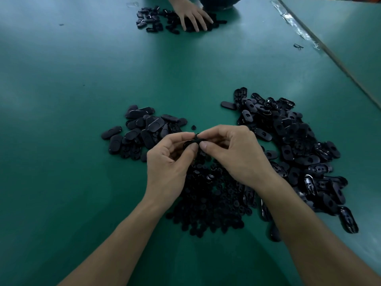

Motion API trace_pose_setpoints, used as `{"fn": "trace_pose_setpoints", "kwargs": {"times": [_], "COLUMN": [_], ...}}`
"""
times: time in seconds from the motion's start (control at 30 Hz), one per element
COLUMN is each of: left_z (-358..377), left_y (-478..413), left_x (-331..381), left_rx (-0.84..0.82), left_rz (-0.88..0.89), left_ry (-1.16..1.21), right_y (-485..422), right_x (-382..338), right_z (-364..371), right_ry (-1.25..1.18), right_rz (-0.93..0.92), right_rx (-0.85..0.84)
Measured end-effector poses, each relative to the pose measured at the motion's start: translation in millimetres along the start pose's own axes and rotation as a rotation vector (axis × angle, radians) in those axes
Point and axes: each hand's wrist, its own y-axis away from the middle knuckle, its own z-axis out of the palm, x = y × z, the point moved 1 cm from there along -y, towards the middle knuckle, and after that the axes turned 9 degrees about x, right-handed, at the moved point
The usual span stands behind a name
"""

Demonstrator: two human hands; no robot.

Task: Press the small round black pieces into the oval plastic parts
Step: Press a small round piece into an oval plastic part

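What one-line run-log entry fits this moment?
step: pressing in | left hand: holds oval part | right hand: pinches round piece | state: not seated

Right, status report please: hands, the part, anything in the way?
Left hand and right hand both pinch one oval part. Press fit done or not: cannot tell. Another person's hand on the far pile, well clear.

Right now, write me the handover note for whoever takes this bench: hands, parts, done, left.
Left hand and right hand: both pinch one oval part above the table. The fingers hide whether its insert is seated.
Round pieces: heap under the hands.
Ovals: large pile on the right; smaller pile on the left, probably the finished ones.
Left to do: most of the large pile, it seems.
Another person's hand rests on a far pile.
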Motion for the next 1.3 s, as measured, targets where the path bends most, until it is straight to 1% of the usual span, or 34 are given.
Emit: {"fn": "trace_pose_setpoints", "kwargs": {"times": [0.2,0.37,0.57,0.8,0.87,1.1,1.3], "left_z": [-0.2,-0.3,1.8,0.1,-0.5,-0.5,-0.5], "left_y": [0.0,0.5,0.6,0.7,0.3,0.2,1.7], "left_x": [0.0,0.8,2.3,1.9,2.2,3.2,1.5], "left_rx": [0.011,-0.005,0.011,0.036,0.047,0.018,0.035], "left_rz": [-0.024,-0.024,-0.024,-0.023,-0.037,-0.038,-0.029], "left_ry": [0.029,0.026,0.058,0.047,0.076,0.089,0.07], "right_y": [-4.1,-1.9,-2.9,-3.6,-3.9,-6.4,-7.0], "right_x": [2.6,3.7,2.6,1.0,-0.4,-1.7,1.6], "right_z": [-1.3,3.9,7.7,1.1,0.1,0.7,-3.7], "right_ry": [-0.022,-0.014,-0.037,-0.052,-0.05,-0.071,-0.027], "right_rz": [-0.012,-0.022,0.015,0.024,0.018,0.051,0.029], "right_rx": [-0.012,0.012,0.053,0.023,0.021,0.013,-0.029]}}
